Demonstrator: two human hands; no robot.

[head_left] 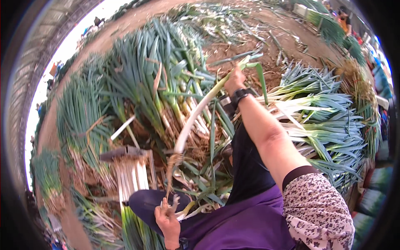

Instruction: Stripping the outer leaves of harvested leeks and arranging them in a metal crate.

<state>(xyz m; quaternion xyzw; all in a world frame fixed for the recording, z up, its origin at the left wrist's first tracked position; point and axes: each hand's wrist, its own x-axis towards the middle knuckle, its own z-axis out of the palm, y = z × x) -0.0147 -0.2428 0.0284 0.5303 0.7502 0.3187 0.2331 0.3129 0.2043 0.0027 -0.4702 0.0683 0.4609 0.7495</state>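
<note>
My right hand [236, 81] is closed round the green upper end of a long leek [196, 116], with my arm stretched out ahead. The leek's white stem slants down toward my left, and its brown, stringy roots [173, 162] hang off the lower end. Just below those roots, over my knee, my left hand [168, 221] is closed in a pinch. Thin, pale brown shreds show at its fingertips; what it grips cannot be made out. A green leaf bends down beside my right wrist.
Untrimmed leeks [141, 75] stand heaped ahead and left. Cleaned leeks [329, 121] lie piled at right. Close by on the left, a wooden rack [125, 153] holds several white-stemmed leeks [132, 177]. Leaf scraps [204, 177] litter the ground by my legs. A person [344, 21] is far right.
</note>
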